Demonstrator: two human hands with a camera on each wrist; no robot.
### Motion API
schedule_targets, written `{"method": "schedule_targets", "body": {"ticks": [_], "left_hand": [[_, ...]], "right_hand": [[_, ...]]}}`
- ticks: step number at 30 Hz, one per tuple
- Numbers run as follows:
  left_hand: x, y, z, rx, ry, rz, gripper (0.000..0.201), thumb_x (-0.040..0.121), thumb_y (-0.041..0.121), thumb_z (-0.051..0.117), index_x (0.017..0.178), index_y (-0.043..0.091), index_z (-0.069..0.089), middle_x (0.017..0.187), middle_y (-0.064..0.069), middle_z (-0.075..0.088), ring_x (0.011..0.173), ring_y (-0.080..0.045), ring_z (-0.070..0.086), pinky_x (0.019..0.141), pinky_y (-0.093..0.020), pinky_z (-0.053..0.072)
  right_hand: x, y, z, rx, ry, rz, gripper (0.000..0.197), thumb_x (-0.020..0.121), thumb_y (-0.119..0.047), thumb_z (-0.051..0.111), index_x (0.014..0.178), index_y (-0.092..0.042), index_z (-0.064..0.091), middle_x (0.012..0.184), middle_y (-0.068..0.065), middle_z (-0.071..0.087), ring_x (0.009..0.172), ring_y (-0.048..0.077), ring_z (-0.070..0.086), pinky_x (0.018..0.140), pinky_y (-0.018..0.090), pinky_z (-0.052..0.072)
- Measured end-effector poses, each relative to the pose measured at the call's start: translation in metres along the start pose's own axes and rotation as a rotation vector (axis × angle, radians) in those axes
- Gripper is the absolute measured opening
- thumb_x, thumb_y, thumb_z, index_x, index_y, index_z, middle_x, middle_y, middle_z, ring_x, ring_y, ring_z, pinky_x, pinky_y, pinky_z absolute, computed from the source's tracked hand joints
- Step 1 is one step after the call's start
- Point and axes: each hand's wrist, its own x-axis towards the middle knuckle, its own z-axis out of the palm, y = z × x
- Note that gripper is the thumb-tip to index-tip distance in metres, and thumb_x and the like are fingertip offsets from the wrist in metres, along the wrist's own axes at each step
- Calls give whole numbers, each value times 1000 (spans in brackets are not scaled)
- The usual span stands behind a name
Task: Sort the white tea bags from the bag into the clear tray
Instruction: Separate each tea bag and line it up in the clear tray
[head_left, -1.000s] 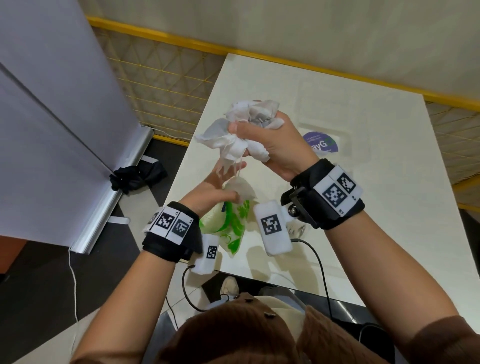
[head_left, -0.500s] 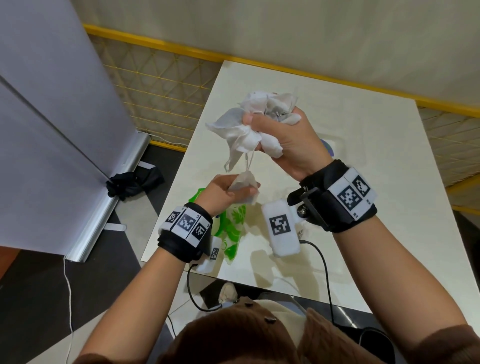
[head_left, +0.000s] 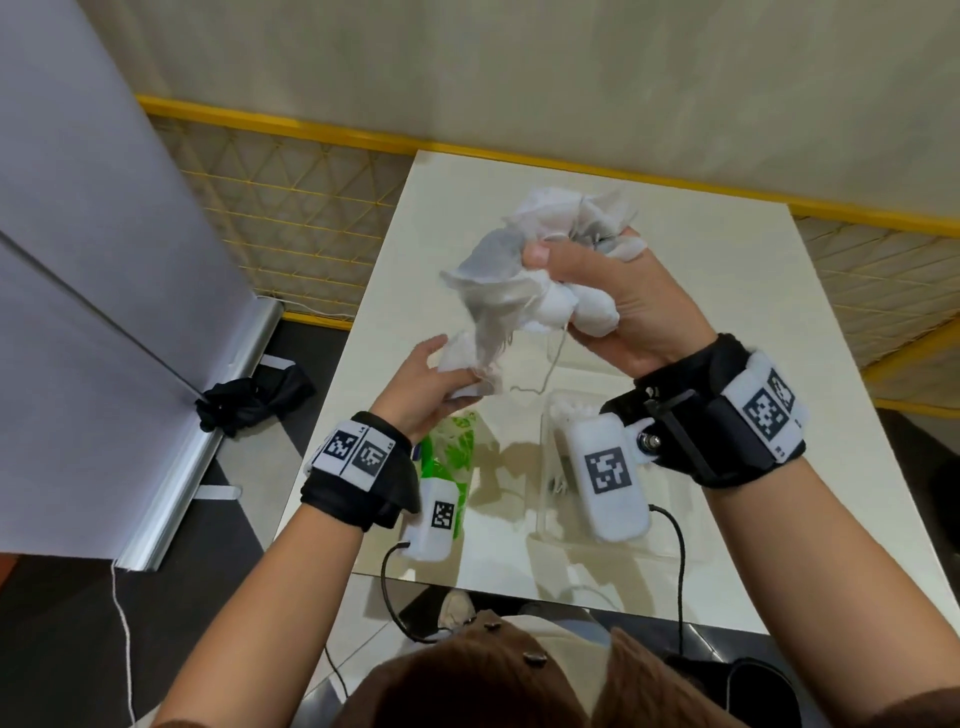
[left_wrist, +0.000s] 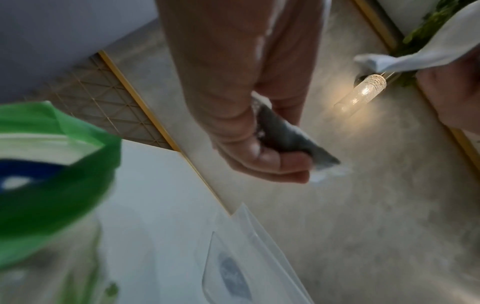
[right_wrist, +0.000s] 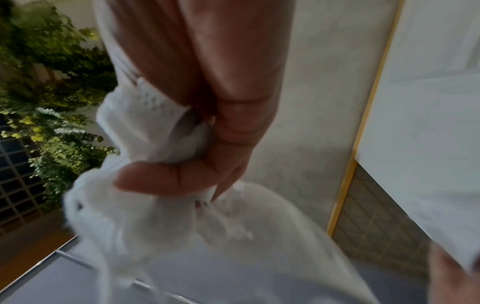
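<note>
A black cloth (head_left: 254, 397) lies on the floor left of the table (head_left: 727, 270). The right hand (head_left: 623, 306) clutches a bunch of tea bags (head_left: 524, 280) above the clear tray (head_left: 670, 545); the left hand (head_left: 423, 384), beside the green bag (head_left: 449, 447), pinches one tea bag (head_left: 462, 369), now pulled higher than before

My head camera looks steeply down on the bench (head_left: 675, 291); both wrist cameras sit close, facing upward, sharing the wall (left_wrist: 363, 205).
</note>
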Motion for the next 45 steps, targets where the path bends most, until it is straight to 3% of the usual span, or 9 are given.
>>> {"method": "schedule_targets", "body": {"ticks": [4, 6, 12, 18, 29, 32, 38, 42, 45], "left_hand": [[-13, 11, 9, -51, -98, 74, 23, 95, -6, 39, 113, 7, 46, 91, -9, 57, 62, -3, 66, 56, -18, 53], [-17, 13, 12, -73, -218, 69, 23, 90, 7, 48, 112, 7, 54, 100, -17, 59, 81, -18, 63, 73, -29, 52], [-25, 12, 19, -295, -366, -13, 36, 82, 22, 43, 88, 11, 76, 94, -12, 72, 80, -19, 70, 68, -25, 56], [-31, -3, 37, -17, -403, 75, 54, 73, 7, 61, 120, 31, 49, 92, -5, 72, 78, -18, 68, 67, -23, 54], [-37, -32, 76, -38, -192, 71, 30, 77, -2, 59, 65, 22, 73, 86, -12, 65, 89, -27, 51, 65, -27, 41], [-39, -33, 88, -17, -53, 35, 38, 88, -2, 47, 72, 17, 76, 81, 3, 69, 79, -16, 54, 54, -20, 42], [-34, -39, 108, -69, 50, -122, 51, 89, 51, 50, 109, 7, 66, 113, -12, 63, 93, -24, 66, 73, -37, 58], [-43, -33, 121, -166, -152, -103, 82, 72, 75, 36, 113, 11, 65, 114, -9, 67, 100, -22, 66, 82, -41, 54], [-49, -28, 129, -174, -216, -34, 70, 72, 64, 40, 112, 11, 64, 101, -9, 71, 91, -22, 68, 71, -34, 58]], "right_hand": [[-10, 12, -11, -118, -85, 152, 16, 74, 1, 64, 88, -7, 67, 93, 16, 68, 91, 30, 65, 84, 46, 52], [-14, 19, -23, -152, -56, 232, 17, 75, 0, 65, 92, -4, 65, 102, 25, 64, 102, 38, 61, 91, 54, 46], [-24, 21, -58, -295, -7, 342, 16, 79, -3, 68, 93, 1, 61, 93, 15, 66, 96, 32, 62, 84, 48, 47], [-31, 3, -75, -506, -15, 391, 13, 84, 3, 62, 95, -3, 63, 68, -2, 65, 59, 10, 61, 50, 20, 47], [-62, -10, -120, -541, 65, 348, 11, 82, -3, 65, 93, -4, 64, 72, 6, 62, 65, 16, 58, 54, 24, 48], [-69, -13, -130, -488, 97, 339, 13, 81, -6, 66, 93, -6, 64, 74, 7, 63, 72, 20, 60, 60, 27, 49], [-80, -22, -118, -532, -24, 253, 13, 87, 2, 58, 83, -9, 62, 62, -8, 60, 63, 10, 57, 56, 21, 46], [-79, -20, -108, -521, 27, 192, 8, 84, 4, 61, 87, -4, 61, 71, 10, 56, 62, 18, 57, 52, 23, 48], [-77, -6, -100, -736, 46, 153, 9, 83, -7, 67, 88, -7, 60, 76, -1, 59, 67, 9, 60, 60, 20, 50]]}}
